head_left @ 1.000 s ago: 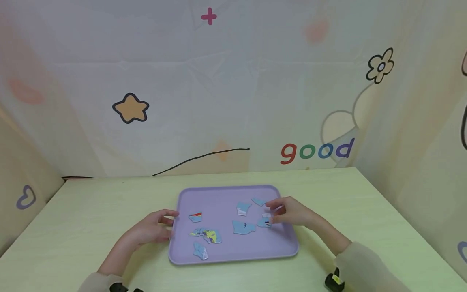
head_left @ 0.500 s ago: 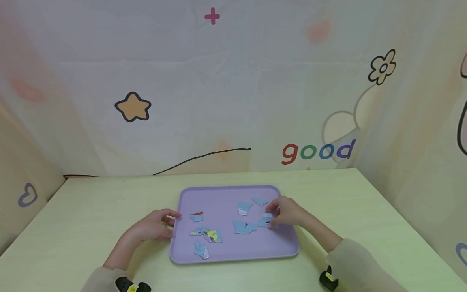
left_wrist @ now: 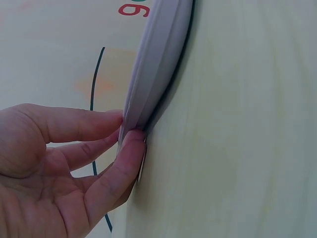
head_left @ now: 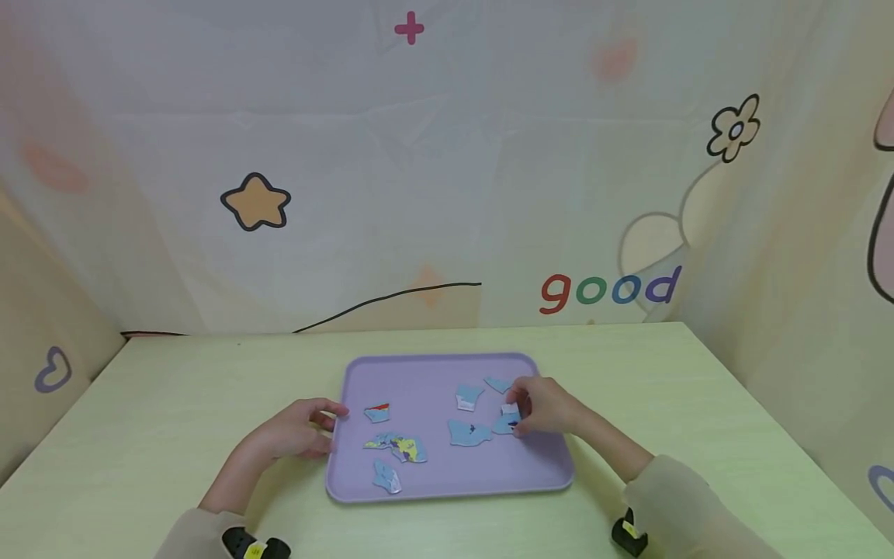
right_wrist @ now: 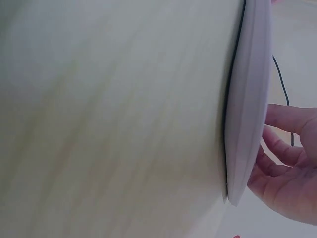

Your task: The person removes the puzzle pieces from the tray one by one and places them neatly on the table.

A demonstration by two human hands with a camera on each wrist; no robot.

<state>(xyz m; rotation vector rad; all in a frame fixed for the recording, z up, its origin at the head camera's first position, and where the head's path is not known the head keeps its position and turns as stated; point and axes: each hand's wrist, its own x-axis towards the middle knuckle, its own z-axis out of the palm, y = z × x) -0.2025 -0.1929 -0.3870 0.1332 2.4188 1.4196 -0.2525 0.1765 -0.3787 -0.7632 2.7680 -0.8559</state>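
Note:
A lilac tray (head_left: 433,487) lies on the table, bearing several flat puzzle pieces. At its left edge, my left hand (head_left: 296,428) holds the rim, with fingertips against it in the left wrist view. Over the tray's right part is my right hand (head_left: 548,407), with thumb and forefinger pinching a light-blue, white-topped puzzle piece (head_left: 507,420). The fingers partly cover that piece. Close to it are a blue piece (head_left: 469,433), a blue-and-white piece (head_left: 469,397) and a small blue piece (head_left: 497,383). In the right wrist view the tray wall hides the fingertips.
On the tray's left side lie a red-topped piece (head_left: 378,413), a yellow-and-blue piece (head_left: 408,449) and a pale blue piece (head_left: 386,476). The pale wooden table (head_left: 230,388) ends at a printed cloth backdrop (head_left: 419,194), with cloth along both sides.
My right thumb and forefinger have closed in on the white-topped piece, and its white and blue parts now look closer together. The left hand stays at the rim; the view shifts slightly.

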